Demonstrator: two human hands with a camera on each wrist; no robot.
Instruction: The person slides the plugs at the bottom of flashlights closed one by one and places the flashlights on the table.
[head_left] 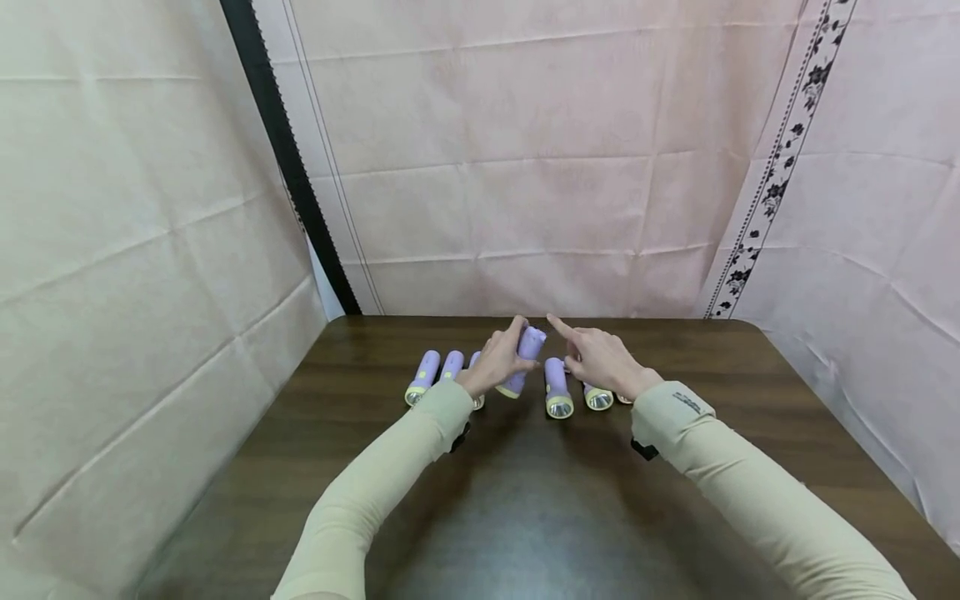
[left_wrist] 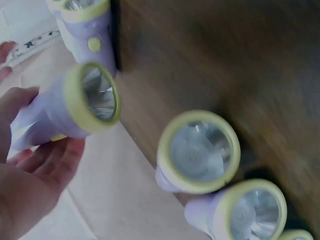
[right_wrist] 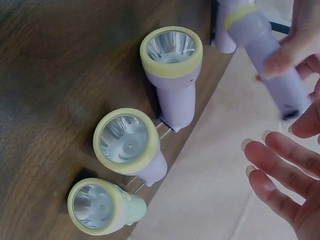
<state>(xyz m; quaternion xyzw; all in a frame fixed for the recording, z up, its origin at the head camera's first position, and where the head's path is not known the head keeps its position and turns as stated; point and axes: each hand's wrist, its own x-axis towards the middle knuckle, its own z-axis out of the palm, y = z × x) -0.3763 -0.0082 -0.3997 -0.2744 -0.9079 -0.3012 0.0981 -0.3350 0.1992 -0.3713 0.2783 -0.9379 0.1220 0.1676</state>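
My left hand (head_left: 497, 360) grips a purple flashlight (head_left: 530, 342) with a pale yellow head ring, lifted off the table and tilted. In the left wrist view its lens points toward the table, with thumb and fingers around the barrel. Close by the flashlight's dark tail end is my right hand (head_left: 606, 360), its fingers extended and apart, holding nothing. Nearest below it lies another purple flashlight (right_wrist: 175, 80), lens toward me. Beside that one are a second purple flashlight (right_wrist: 131, 142) and a light green one (right_wrist: 100, 206). Thin metal prongs show near their tails.
More purple flashlights (head_left: 423, 375) lie in a row on the left, partly hidden by my left hand and sleeve. They rest near the far edge of the brown wooden table (head_left: 480, 517). Pale cloth (head_left: 525, 167) hangs behind the table and along both sides.
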